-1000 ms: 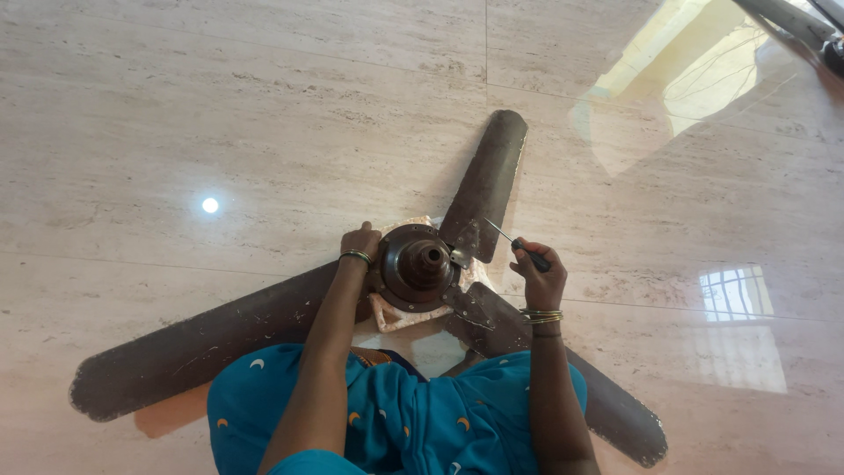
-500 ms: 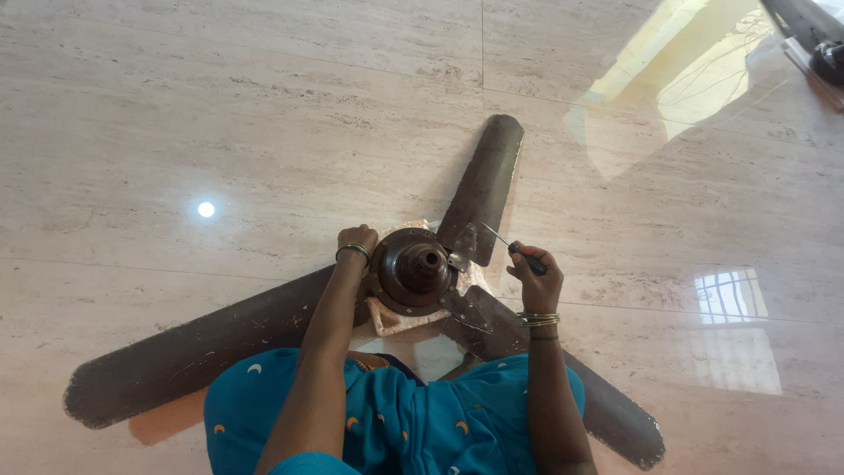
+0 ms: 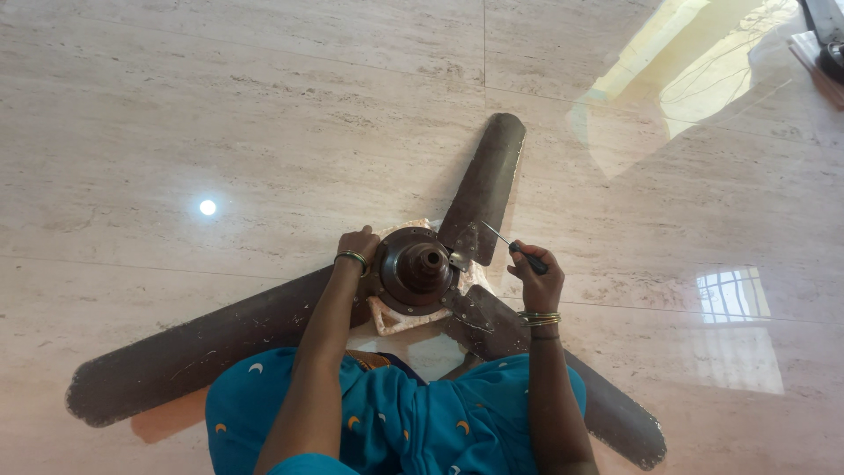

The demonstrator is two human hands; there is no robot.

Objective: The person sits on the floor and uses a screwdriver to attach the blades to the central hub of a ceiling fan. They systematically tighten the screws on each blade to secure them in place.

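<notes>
A dark brown ceiling fan lies on the polished stone floor, its round motor hub resting on a pale cloth. Three long blades spread out from it: one far, one to the left, one to the near right. My left hand rests against the hub's left rim. My right hand grips a dark-handled screwdriver, its thin shaft pointing up-left toward the far blade's metal bracket.
My lap in blue patterned fabric fills the bottom centre. Glossy beige floor tiles stretch all around, with bright window reflections at right. A dark object sits at the top right corner.
The screwdriver tip has shifted slightly near the far blade's bracket; both hands stay close to where they were. The view has drifted a little.
</notes>
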